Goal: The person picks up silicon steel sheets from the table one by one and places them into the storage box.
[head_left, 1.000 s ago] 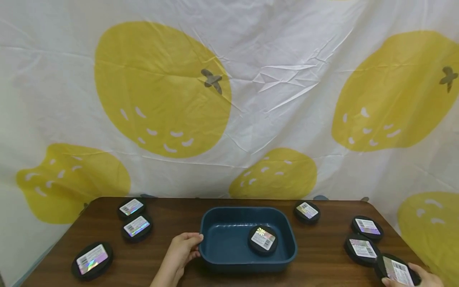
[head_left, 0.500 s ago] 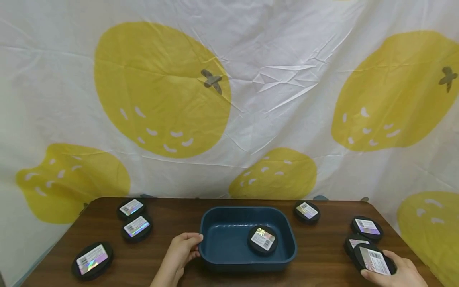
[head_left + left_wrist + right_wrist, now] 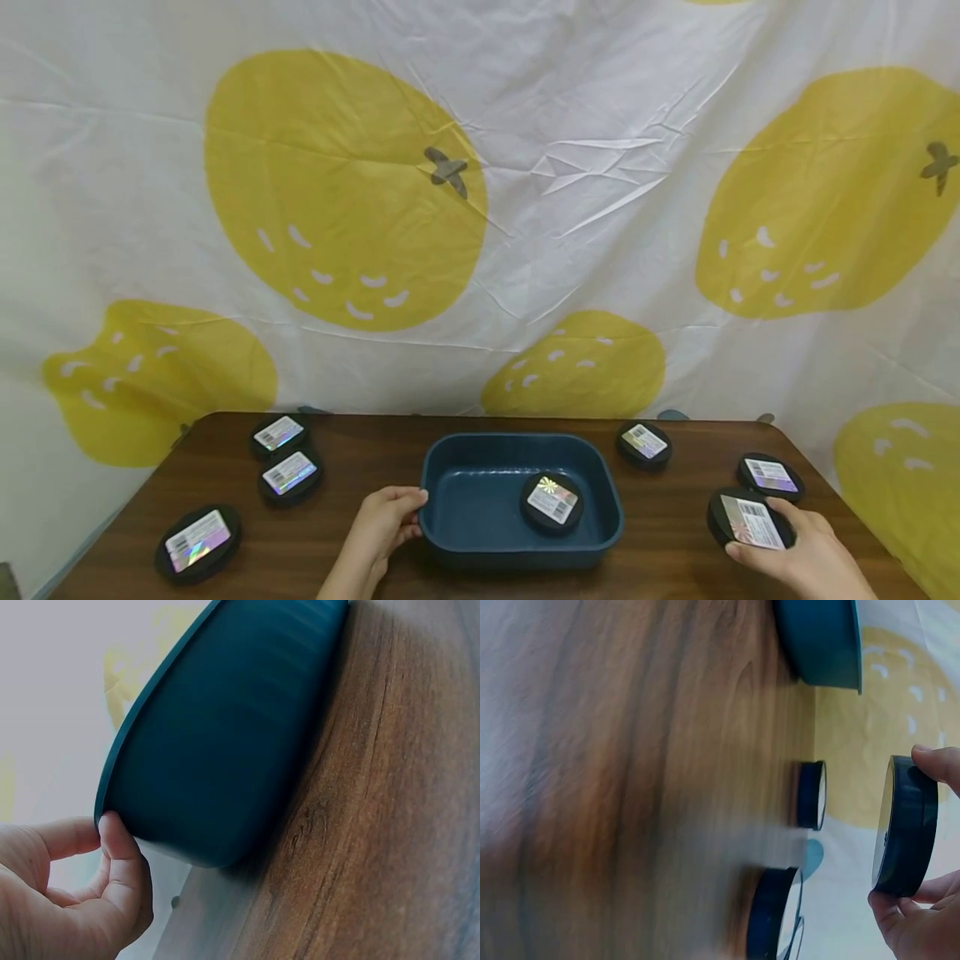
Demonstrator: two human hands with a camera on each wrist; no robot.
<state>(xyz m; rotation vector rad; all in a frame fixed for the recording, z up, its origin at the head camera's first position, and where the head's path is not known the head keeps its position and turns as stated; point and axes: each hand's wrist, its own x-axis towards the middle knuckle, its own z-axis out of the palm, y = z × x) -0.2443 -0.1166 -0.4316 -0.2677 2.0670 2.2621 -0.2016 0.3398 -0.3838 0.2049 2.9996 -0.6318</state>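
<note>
My left hand (image 3: pixel 386 525) pinches the left rim of a dark teal rectangular basin (image 3: pixel 480 552), thumb and fingertips at its edge in the left wrist view. One flat round black container (image 3: pixel 551 502), with a barcode label on top, lies inside the basin, right of its middle. My right hand (image 3: pixel 806 554) grips another flat round black container (image 3: pixel 750 520) by its sides, held above the table in the right wrist view. Just behind it is a similar container (image 3: pixel 770 475); the one seen earlier beneath is hidden in the head view.
More labelled black containers lie on the brown wooden table (image 3: pixel 360 454): one (image 3: pixel 643 444) behind the basin's right side, and three at the left, the nearest of them a container (image 3: pixel 198 543) near the table's left edge. A lemon-print cloth (image 3: pixel 585 250) hangs behind.
My right hand has carried its container leftward and away from me, from the right front of the table to over the others. My left hand stays at the basin's rim.
</note>
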